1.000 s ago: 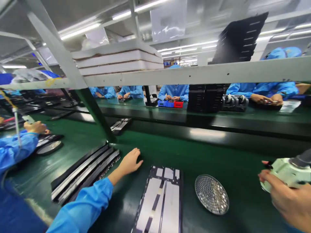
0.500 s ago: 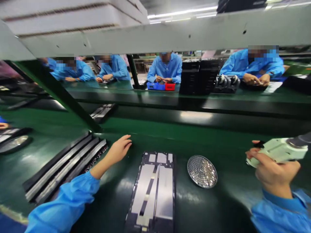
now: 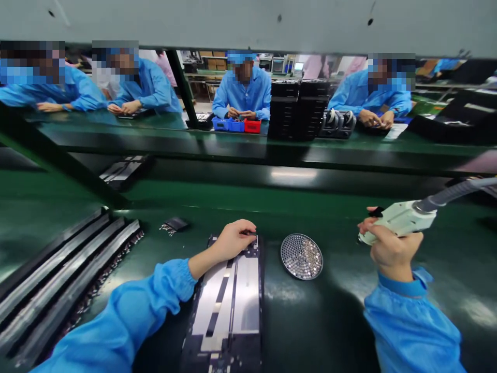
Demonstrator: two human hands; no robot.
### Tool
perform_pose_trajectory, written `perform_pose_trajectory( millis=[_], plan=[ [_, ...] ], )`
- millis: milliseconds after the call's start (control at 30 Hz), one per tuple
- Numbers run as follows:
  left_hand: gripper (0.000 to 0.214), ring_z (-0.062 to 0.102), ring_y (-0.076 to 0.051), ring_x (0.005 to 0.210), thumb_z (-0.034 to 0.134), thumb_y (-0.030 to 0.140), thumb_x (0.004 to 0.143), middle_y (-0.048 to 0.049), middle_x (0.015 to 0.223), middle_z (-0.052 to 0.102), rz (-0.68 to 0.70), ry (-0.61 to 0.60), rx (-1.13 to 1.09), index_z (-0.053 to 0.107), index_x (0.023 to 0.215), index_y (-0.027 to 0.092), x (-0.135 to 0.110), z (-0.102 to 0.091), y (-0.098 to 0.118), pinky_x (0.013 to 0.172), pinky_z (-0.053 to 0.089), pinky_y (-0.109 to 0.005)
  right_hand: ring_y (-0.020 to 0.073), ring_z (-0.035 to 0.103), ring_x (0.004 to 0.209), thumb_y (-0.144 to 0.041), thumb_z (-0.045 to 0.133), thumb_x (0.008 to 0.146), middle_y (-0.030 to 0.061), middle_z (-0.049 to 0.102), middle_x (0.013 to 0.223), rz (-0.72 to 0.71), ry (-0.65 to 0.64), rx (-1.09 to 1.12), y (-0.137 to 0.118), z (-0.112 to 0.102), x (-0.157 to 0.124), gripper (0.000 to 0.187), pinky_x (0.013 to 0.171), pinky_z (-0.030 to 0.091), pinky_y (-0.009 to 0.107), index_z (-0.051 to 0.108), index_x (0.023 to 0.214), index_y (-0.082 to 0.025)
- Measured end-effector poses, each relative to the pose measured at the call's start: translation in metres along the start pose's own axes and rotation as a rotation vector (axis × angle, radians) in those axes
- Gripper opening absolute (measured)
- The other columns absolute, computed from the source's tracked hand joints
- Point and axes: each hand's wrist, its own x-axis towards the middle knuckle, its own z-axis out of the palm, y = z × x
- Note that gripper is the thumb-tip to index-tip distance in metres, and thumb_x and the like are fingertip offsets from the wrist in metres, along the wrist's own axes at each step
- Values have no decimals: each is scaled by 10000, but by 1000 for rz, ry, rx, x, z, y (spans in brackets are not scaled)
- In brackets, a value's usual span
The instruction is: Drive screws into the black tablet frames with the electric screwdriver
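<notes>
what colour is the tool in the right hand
The tool is pale green; it shows best in the head view.

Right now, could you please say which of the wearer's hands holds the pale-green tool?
The right hand grips the pale-green tool; the left hand is over the opened tablet.

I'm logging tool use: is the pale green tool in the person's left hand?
No, the pale green tool is gripped in the right hand.

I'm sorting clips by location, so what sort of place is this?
Probably an electronics assembly floor in a factory: people in matching blue jackets sit along a long green bench, a flat device lies under the left hand, and the right hand grips a pale handheld tool.
</notes>
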Motion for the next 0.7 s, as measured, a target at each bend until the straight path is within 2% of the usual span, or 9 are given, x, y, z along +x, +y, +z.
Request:
perform_pose_trajectory(
  millis=[100, 267, 433, 500, 600, 700],
  plan=[
    [132, 709, -172, 868, 652, 245, 849, -92, 1104, 733, 52, -53, 50, 749, 879, 160, -1, 0, -3, 787, 604, -311, 182, 567, 523, -254, 776, 576, 28, 633, 673, 4, -4, -18, 4, -2, 0, 170, 452, 469, 310, 650, 674, -193],
    [165, 681, -224, 1084, 645, 242, 905, -68, 1119, 759, 164, -107, 188, 791, 976, 214, -1, -2, -9, 1002, 557, -408, 183, 572, 530, -230, 762, 595, 10, 615, 625, -14, -22, 5, 4, -1, 1, 171, 508, 490, 317, 669, 733, -190],
    [274, 690, -230, 1016, 527, 220, 985, -93, 1077, 774, 360, -75, 367, 801, 993, 219, -7, 0, -10, 901, 610, -413, 182, 570, 509, -265, 792, 558, 28, 635, 639, 80, -25, -29, 10, -4, 0, 340, 465, 464, 288, 707, 864, -143],
    [301, 686, -256, 1074, 503, 222, 994, -116, 1149, 763, 471, -69, 490, 782, 1107, 199, -14, 0, -13, 947, 602, -445, 182, 579, 528, -276, 803, 563, 36, 639, 646, 105, -16, -66, 16, -5, 0, 391, 484, 474, 285, 705, 910, -126],
    [410, 615, -340, 1277, 551, 313, 977, -148, 1356, 673, 601, -98, 756, 671, 1333, 146, -27, -3, -15, 1092, 519, -542, 180, 590, 558, -290, 800, 590, 41, 645, 674, 108, -16, -69, 19, -6, -2, 414, 505, 485, 281, 694, 953, -122],
    [527, 564, -359, 1351, 569, 383, 964, -132, 1480, 573, 588, -179, 852, 574, 1443, 162, -33, -11, -15, 1152, 456, -574, 173, 579, 549, -304, 782, 604, 31, 634, 660, 110, -23, -51, 16, -3, -4, 405, 490, 472, 269, 686, 954, -126]
  ],
)
